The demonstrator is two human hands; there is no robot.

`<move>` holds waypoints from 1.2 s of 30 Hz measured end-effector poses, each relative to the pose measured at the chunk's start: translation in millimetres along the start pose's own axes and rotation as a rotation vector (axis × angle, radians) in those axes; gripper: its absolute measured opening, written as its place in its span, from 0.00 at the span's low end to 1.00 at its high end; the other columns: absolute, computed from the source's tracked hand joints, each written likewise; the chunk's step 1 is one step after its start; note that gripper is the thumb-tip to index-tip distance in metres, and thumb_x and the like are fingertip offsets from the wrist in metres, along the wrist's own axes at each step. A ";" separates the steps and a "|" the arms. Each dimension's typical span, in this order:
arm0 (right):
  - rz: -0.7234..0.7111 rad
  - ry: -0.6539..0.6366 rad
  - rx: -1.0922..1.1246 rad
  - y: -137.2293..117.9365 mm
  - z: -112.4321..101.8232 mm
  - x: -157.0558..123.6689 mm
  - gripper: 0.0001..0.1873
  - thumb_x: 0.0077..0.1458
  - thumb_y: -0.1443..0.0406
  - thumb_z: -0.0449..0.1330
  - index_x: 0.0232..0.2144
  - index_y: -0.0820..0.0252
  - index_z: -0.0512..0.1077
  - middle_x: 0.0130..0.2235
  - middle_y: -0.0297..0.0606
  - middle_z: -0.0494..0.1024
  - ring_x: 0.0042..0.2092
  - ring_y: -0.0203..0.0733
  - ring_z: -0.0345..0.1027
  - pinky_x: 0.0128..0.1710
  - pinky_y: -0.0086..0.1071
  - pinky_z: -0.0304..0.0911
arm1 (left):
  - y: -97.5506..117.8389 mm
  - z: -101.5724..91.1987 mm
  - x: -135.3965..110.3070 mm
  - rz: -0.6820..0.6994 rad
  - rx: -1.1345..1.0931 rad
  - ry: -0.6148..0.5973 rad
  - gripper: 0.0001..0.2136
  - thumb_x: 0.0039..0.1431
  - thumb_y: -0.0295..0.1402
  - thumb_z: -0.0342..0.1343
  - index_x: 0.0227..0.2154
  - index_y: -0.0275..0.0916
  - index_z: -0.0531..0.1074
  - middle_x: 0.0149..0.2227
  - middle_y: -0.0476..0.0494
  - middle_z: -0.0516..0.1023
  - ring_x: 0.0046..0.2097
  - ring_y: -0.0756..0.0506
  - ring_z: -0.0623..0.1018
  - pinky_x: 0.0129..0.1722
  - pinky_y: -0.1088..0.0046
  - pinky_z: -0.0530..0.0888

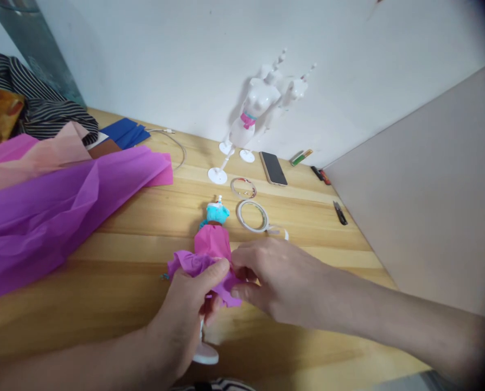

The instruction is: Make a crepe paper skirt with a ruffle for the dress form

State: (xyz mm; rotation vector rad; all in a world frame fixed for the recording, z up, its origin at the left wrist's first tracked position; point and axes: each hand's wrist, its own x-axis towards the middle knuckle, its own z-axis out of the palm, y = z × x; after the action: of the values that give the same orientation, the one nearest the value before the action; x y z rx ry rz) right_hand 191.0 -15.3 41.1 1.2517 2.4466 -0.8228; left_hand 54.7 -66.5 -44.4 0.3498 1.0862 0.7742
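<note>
A small dress form lies tilted over the table in front of me, its white round base toward me. It wears a turquoise top, a pink skirt and, lower down, a ruffled purple crepe paper strip. My left hand is closed around the lower part of the form, its thumb pressing on the purple strip. My right hand pinches the right side of that strip between thumb and fingers. Part of the strip and the form's stem are hidden behind my hands.
Purple crepe paper sheets spread over the left side. White mini dress forms stand by the wall. A tape roll, a clear ring, a phone and a black cutter lie to the right.
</note>
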 end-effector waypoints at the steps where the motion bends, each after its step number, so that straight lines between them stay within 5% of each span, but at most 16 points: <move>1: 0.015 0.015 0.027 0.1 3.1 -1.2 0.06 0.51 0.69 0.58 0.23 0.62 0.68 0.23 0.32 0.69 0.24 0.31 0.56 0.23 0.27 0.44 | -1.0 -1.0 0.2 -0.033 -0.015 -0.007 0.19 0.45 0.50 0.59 0.18 0.39 0.65 0.14 0.54 0.62 0.16 0.55 0.58 0.16 0.79 0.53; 6: 0.080 0.061 0.156 -5.2 6.5 -2.6 0.09 0.48 0.71 0.55 0.19 0.61 0.60 0.21 0.28 0.65 0.23 0.29 0.53 0.22 0.27 0.43 | 4.8 -1.6 -3.4 -0.130 -0.116 0.037 0.22 0.44 0.55 0.57 0.22 0.39 0.66 0.14 0.54 0.62 0.16 0.54 0.59 0.15 0.79 0.54; 13: 0.027 0.110 0.483 -10.8 10.6 2.6 0.08 0.47 0.73 0.54 0.19 0.61 0.61 0.22 0.28 0.66 0.25 0.29 0.58 0.24 0.25 0.50 | 10.9 -2.2 -6.6 -0.069 -0.196 0.062 0.19 0.39 0.47 0.64 0.22 0.37 0.66 0.17 0.53 0.66 0.16 0.56 0.60 0.13 0.81 0.54; 18: 0.122 0.082 0.795 -1.5 13.2 11.3 0.04 0.45 0.73 0.54 0.24 0.61 0.64 0.23 0.28 0.66 0.24 0.29 0.58 0.21 0.23 0.51 | 10.3 -7.3 -5.5 -0.032 -0.208 0.043 0.19 0.40 0.47 0.63 0.20 0.38 0.64 0.15 0.55 0.62 0.16 0.56 0.59 0.12 0.81 0.53; 27: 0.183 -0.029 0.734 -3.5 4.9 23.8 0.05 0.48 0.69 0.56 0.21 0.63 0.66 0.19 0.26 0.61 0.21 0.27 0.53 0.18 0.22 0.46 | 3.0 -15.4 0.4 -0.069 -0.223 -0.014 0.20 0.41 0.49 0.63 0.21 0.38 0.64 0.14 0.55 0.63 0.14 0.55 0.61 0.11 0.81 0.56; 36: 0.229 -0.068 0.928 -3.0 7.6 27.7 0.04 0.46 0.73 0.53 0.22 0.62 0.65 0.18 0.26 0.65 0.19 0.28 0.56 0.17 0.22 0.50 | -4.2 -23.4 2.8 -0.122 -0.331 -0.062 0.20 0.42 0.50 0.62 0.24 0.36 0.68 0.15 0.53 0.67 0.16 0.54 0.65 0.11 0.82 0.58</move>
State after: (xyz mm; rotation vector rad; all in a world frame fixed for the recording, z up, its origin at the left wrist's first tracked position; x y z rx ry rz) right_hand 172.1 -3.2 23.0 1.6730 1.8087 -1.9922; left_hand 36.2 -69.9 -59.1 0.0264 0.8936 0.8128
